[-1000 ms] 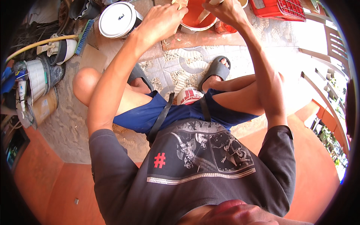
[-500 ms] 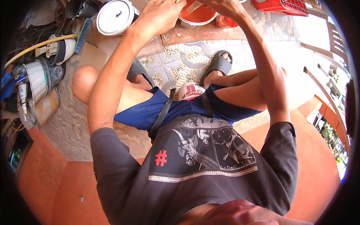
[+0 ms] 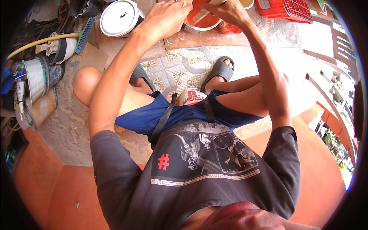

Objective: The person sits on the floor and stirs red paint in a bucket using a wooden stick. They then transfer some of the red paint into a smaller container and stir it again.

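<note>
The head view looks steeply down from the left one of two fisheye cameras worn on the person's head, upright and unmirrored. The shirt [image 3: 199,161] lies close and fills the lower middle, with the floor [image 3: 184,61] farther below and the hands [image 3: 164,20] out ahead at the top edge. The lens takes in a wide sweep, its dark round border closing off the corners.

The pale stick [image 3: 201,15] looks wooden, the shirt [image 3: 207,191] matt cloth, the crate [image 3: 283,10] plastic.
</note>
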Demonstrator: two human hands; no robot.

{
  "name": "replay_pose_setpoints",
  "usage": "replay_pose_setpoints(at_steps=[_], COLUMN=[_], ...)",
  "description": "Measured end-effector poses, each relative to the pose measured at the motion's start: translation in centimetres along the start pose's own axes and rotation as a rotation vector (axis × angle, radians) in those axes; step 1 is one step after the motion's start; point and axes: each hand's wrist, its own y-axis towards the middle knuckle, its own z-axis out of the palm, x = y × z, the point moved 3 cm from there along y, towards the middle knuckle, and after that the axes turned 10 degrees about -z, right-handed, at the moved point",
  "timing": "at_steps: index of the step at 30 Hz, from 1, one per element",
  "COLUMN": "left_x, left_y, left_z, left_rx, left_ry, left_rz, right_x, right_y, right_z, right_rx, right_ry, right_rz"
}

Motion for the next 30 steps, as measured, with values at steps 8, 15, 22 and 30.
replay_pose_setpoints(at_steps=[8,15,22,30], left_x=[0.4,0.8,0.4,0.8], left_y=[-0.5,-0.3,-0.6,-0.2], left_z=[0.0,0.6,0.4,1.3], left_rx=[-0.008,-0.012,-0.008,0.011], left_ry=[-0.011,0.029,0.005,0.035], left_rz=[0.021,0.005,-0.010,-0.011], right_x=[-2.6,0.3,-0.4,-0.2], right_y=[-1.0,-0.2,-0.7,-0.2], right_z=[0.0,0.3,0.2,0.3], right_rx=[-0.152,0.050,-0.076,0.105], right_ry=[-0.399,-0.213,-0.167,-0.362], right_rz=[-0.078,0.022,-0.048,0.077])
